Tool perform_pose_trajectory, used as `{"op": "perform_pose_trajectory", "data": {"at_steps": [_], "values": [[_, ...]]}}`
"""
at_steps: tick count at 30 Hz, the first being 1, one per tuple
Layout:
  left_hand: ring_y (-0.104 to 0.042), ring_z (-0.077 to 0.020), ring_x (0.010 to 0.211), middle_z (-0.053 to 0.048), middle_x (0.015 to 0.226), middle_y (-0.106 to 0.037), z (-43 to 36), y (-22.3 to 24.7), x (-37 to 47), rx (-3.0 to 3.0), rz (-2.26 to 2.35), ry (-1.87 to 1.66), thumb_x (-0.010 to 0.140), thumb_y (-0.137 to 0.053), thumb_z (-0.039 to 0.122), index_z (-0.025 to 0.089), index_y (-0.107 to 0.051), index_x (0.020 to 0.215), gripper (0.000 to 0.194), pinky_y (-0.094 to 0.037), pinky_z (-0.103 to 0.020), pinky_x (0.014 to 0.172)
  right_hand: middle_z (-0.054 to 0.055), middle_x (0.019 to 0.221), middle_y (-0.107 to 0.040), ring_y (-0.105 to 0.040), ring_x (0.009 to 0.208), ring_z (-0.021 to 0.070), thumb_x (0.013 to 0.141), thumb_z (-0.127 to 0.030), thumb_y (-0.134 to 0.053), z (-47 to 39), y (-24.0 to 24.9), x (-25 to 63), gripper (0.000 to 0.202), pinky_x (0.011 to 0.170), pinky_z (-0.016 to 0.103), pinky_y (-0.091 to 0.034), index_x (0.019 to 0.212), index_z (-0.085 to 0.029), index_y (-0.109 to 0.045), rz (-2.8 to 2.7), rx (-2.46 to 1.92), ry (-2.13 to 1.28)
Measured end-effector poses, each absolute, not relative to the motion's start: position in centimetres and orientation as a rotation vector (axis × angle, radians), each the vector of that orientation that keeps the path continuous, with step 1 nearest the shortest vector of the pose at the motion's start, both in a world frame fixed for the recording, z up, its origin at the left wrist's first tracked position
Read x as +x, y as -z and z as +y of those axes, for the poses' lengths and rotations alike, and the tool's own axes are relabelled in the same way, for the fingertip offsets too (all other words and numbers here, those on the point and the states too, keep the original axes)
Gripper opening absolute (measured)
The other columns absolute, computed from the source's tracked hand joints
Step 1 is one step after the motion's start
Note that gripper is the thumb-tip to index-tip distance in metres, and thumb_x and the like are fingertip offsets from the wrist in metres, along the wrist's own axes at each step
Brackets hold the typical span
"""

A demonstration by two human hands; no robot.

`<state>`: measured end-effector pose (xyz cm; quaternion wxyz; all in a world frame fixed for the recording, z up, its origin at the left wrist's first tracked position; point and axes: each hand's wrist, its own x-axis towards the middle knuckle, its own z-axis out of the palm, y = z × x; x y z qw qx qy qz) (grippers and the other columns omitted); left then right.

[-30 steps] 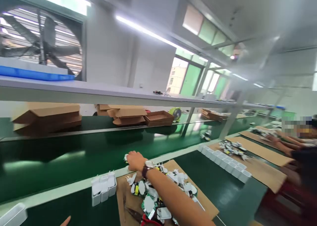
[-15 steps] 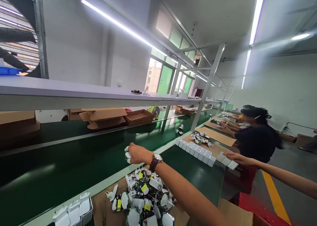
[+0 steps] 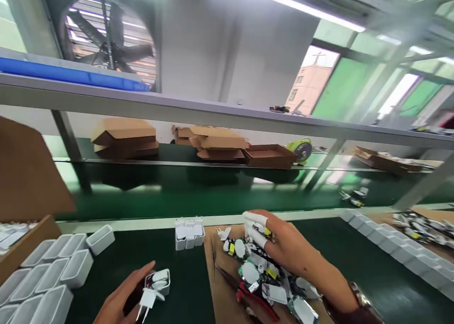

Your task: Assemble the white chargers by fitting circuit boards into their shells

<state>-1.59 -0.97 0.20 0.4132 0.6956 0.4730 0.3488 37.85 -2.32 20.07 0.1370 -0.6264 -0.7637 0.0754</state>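
Holding, head view: our left hand (image 3: 122, 293) is low in view, left of centre, its fingers bent narrow about a small white housing (image 3: 164, 283) with inner pieces showing at its mouth. A white plug piece (image 3: 148, 297) sits at the housing's near side, its two pins pointing down toward us; we cannot tell whether the two are joined. Both are over the dark green counter (image 3: 187, 286).

Our right hand (image 3: 283, 241) is over a heap of circuit boards (image 3: 249, 272). White covers (image 3: 256, 236) sit on its fingertips. These fingers are loosely bent, parts close beneath; we cannot tell whether they have hold of one.

The heap lies on a brown cardboard sheet (image 3: 220, 298); we note white discs and yellow blocks among the boards. Red-handled pliers (image 3: 250, 294) lie at its near left edge.

Left of the sheet, three filled housings (image 3: 189, 234) stand side by side, touching. Far left we record rows of open housings (image 3: 53, 276), with a cardboard box (image 3: 31, 182) beside them. Beyond the counter, a green belt (image 3: 213, 201) bears a small cluster of parts (image 3: 355, 197) to our right.
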Motion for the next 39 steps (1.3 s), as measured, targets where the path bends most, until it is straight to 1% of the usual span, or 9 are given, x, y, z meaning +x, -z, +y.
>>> {"op": "perform_pose_trajectory", "data": {"at_steps": [5,11,15,19,25,28,31,36,39], "values": [[-0.062,-0.0271,0.136,-0.007,0.156,-0.057,-0.7,0.1,-1.0,1.864,1.092,-1.042,0.098,-0.063,0.040,0.037,-0.038,0.159,0.066,-0.052,-0.038,0.112,0.009,0.153,-0.057,-0.057,0.138,0.0296,0.097,-0.023,-0.058,-1.7,-12.4,27.4,0.047,0.116,0.046,-0.047,0.143,-0.031,-0.060,-2.380,-1.178,-0.522],[-0.067,-0.0277,0.127,-0.010,0.141,-0.069,-1.0,-1.7,-0.6,1.717,1.222,-1.122,0.103,-0.050,0.058,0.029,-0.056,0.147,0.053,-0.056,-0.037,0.105,0.009,0.143,-0.064,-0.066,0.126,0.0238,0.101,-0.029,-0.061,0.3,-6.6,23.1,0.033,0.109,0.036,-0.053,0.133,-0.031,-0.068,-2.259,-0.960,-0.672],[-0.074,-0.0276,0.103,-0.009,0.111,-0.079,-0.6,-3.4,-0.6,1.631,1.280,-1.074,0.105,-0.040,0.063,0.023,-0.074,0.119,0.054,-0.059,-0.033,0.091,0.005,0.133,-0.068,-0.070,0.115,0.0224,0.099,-0.029,-0.067,0.3,-5.4,22.5,0.034,0.102,0.032,-0.056,0.133,-0.035,-0.067,-2.199,-0.927,-0.667],[-0.071,-0.0231,0.084,-0.005,0.093,-0.077,-0.3,-4.1,0.1,1.575,1.265,-1.134,0.104,-0.044,0.063,0.021,-0.076,0.104,0.052,-0.057,-0.028,0.075,0.008,0.129,-0.067,-0.070,0.111,0.0233,0.102,-0.020,-0.055,-0.1,-4.8,21.9,0.037,0.098,0.034,-0.057,0.136,-0.032,-0.062,-2.257,-0.915,-0.574],[-0.071,-0.0275,0.119,-0.011,0.128,-0.076,0.1,-2.7,0.6,1.364,1.192,-1.228,0.098,-0.060,0.061,0.022,-0.066,0.130,0.051,-0.057,-0.036,0.101,0.017,0.140,-0.063,-0.067,0.121,0.0287,0.096,-0.010,-0.050,-0.7,-3.4,22.0,0.046,0.103,0.039,-0.057,0.139,-0.021,-0.058,-2.330,-0.985,-0.418],[-0.075,-0.0284,0.110,-0.014,0.118,-0.079,0.5,-2.5,0.6,1.373,1.196,-1.265,0.092,-0.070,0.058,0.020,-0.071,0.105,0.040,-0.061,-0.037,0.095,0.019,0.148,-0.058,-0.064,0.129,0.0318,0.083,-0.002,-0.051,-0.9,-2.5,22.4,0.064,0.107,0.041,-0.055,0.145,-0.016,-0.052,-2.412,-1.053,-0.351],[-0.077,-0.0296,0.103,-0.016,0.110,-0.080,1.1,-3.6,1.4,1.431,1.262,-1.310,0.093,-0.066,0.053,0.021,-0.059,0.078,0.036,-0.064,-0.038,0.083,0.019,0.153,-0.054,-0.064,0.128,0.0338,0.073,0.001,-0.053,-0.9,-2.0,22.4,0.068,0.107,0.041,-0.055,0.139,-0.015,-0.056,-2.497,-1.096,-0.318],[-0.077,-0.0228,0.078,-0.007,0.086,-0.080,2.0,-5.7,3.3,1.638,1.364,-1.255,0.089,-0.063,0.034,0.024,-0.054,0.075,0.020,-0.059,-0.032,0.069,0.018,0.162,-0.042,-0.072,0.115,0.0299,0.073,0.001,-0.049,-0.7,-2.7,22.2,0.073,0.093,0.034,-0.061,0.144,-0.019,-0.049,-2.476,-1.079,-0.332],[-0.070,-0.0228,0.074,-0.003,0.077,-0.074,2.2,-5.7,3.7,1.758,1.465,-1.278,0.085,-0.061,0.034,0.025,-0.052,0.070,0.020,-0.052,-0.034,0.068,0.020,0.154,-0.052,-0.073,0.112,0.0297,0.077,0.001,-0.047,-0.7,-3.2,22.2,0.073,0.090,0.034,-0.061,0.148,-0.016,-0.042,-2.469,-1.049,-0.267]]}}
